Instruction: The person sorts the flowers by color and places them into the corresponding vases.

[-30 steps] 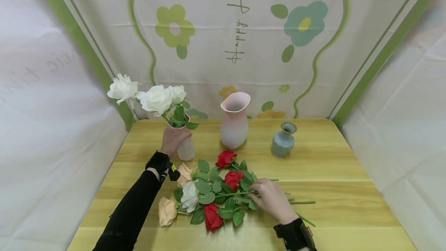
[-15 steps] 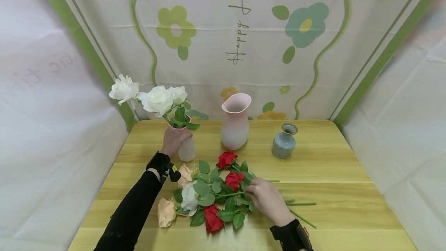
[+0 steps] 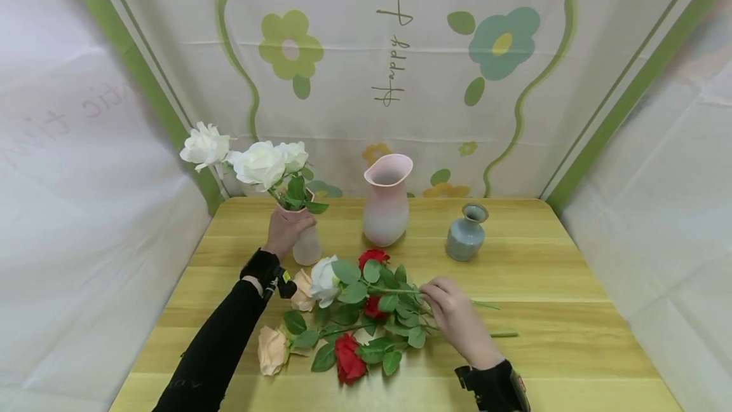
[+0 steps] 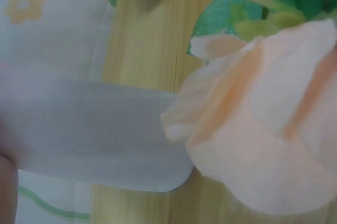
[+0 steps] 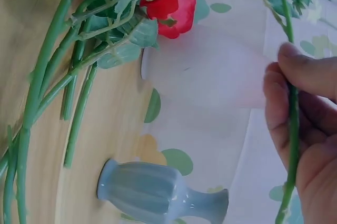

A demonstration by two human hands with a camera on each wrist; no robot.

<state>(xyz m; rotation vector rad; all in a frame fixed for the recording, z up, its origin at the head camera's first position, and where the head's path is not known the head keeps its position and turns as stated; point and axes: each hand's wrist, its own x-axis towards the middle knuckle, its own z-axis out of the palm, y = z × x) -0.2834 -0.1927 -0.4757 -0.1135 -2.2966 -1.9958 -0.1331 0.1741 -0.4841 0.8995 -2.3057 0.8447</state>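
Observation:
My left hand [image 3: 286,231] grips the neck of a small pink-and-white vase [image 3: 307,248] at the table's left. Several white roses [image 3: 260,165] stand in that vase and lean left. My right hand [image 3: 457,316] pinches the green stem [image 5: 293,129] of another white rose [image 3: 325,281], between thumb and fingers. This rose lies over the pile, its bloom pointing left. Beneath and around it are red roses [image 3: 350,358] and peach roses [image 3: 273,350]. One peach rose [image 4: 263,129] fills much of the left wrist view, partly covering the vase base.
A taller pink-and-white vase [image 3: 386,215] stands at the back middle of the wooden table [image 3: 572,348]. To its right is a small blue-grey vase [image 3: 466,237]. A printed white cloth [image 3: 343,107] hangs behind, with white cloth on both sides.
My right hand has taken the white rose by its stem and moved it up and slightly right, off the middle of the pile. The left hand keeps its hold on the vase.

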